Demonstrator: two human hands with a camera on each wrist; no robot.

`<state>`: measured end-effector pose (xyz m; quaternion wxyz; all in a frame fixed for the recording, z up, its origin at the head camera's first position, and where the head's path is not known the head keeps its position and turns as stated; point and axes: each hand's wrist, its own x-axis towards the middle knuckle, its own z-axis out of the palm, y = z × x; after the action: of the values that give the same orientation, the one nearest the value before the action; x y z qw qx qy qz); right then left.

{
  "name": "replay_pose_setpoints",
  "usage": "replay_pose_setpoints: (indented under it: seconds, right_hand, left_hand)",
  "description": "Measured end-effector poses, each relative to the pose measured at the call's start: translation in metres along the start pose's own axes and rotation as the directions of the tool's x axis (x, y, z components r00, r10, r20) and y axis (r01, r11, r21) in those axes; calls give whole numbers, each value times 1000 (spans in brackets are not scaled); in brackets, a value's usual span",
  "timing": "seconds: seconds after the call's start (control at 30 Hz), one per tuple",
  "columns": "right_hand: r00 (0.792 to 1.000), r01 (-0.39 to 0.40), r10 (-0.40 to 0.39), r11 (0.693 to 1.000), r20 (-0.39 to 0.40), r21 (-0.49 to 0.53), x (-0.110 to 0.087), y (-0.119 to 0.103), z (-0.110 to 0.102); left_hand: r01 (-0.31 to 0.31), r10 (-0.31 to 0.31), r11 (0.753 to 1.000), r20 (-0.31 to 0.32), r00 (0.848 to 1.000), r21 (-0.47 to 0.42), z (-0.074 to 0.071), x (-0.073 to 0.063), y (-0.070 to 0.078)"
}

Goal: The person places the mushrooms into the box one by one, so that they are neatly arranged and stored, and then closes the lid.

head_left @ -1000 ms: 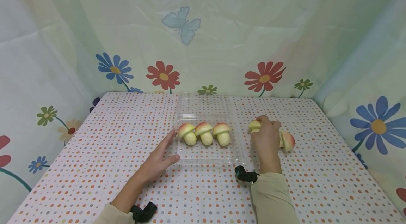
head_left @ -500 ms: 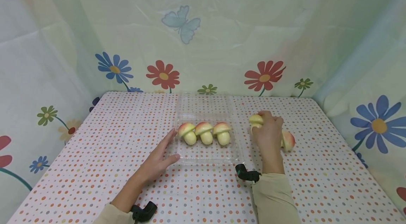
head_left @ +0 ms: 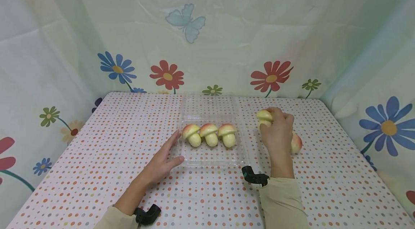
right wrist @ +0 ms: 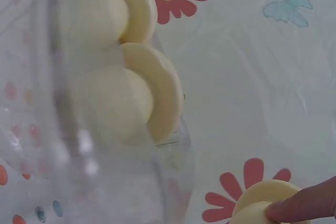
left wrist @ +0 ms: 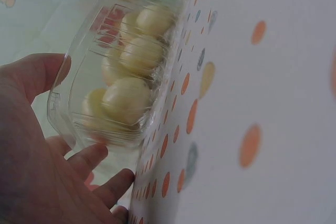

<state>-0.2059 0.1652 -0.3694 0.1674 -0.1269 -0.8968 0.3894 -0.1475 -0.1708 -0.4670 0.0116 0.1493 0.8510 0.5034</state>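
A clear plastic clamshell box stands in the middle of the table with its lid folded back. In it three toy mushrooms, yellow with a reddish cap, lie in a row: left mushroom, middle mushroom, right mushroom. My left hand rests along the box's left side, its fingers extended; in the left wrist view the thumb lies by the rim. To the right of the box, my right hand pinches another mushroom, whose stem is partly covered by the thumb.
One more mushroom lies on the table just right of my right hand, half hidden behind it. The dotted tablecloth spreads to both sides. A flowered curtain encloses the back and sides.
My right hand has moved a little away from me and to the right, with the mushroom in its fingers. The left hand and the box have stayed in place.
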Motion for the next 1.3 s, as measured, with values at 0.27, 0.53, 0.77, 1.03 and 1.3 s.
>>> replay_pose_setpoints:
  seconds: [0.27, 0.53, 0.77, 1.03, 1.3]
  right_hand:
    - [997, 62, -61, 998, -38, 24, -2, -4, -4]
    - [994, 109, -107, 993, -38, 44, -3, -9, -2]
    - [992, 124, -123, 989, -9, 76, -4, -10, -5]
    - [987, 152, -157, 981, 30, 123, -4, -10, -6]
    - [979, 197, -202, 971, 31, 135, -5, -11, -6]
  left_hand:
    - [6, -6, 1000, 3, 1000, -2, -1, 0, 2]
    - [4, -4, 1000, -2, 1000, 2, 0, 1, 0]
    - [3, -3, 1000, 1, 1000, -9, 0, 0, 0]
    - [11, -11, 1000, 5, 1000, -5, 0, -1, 1]
    - [6, -6, 1000, 5, 1000, -7, 0, 0, 0]
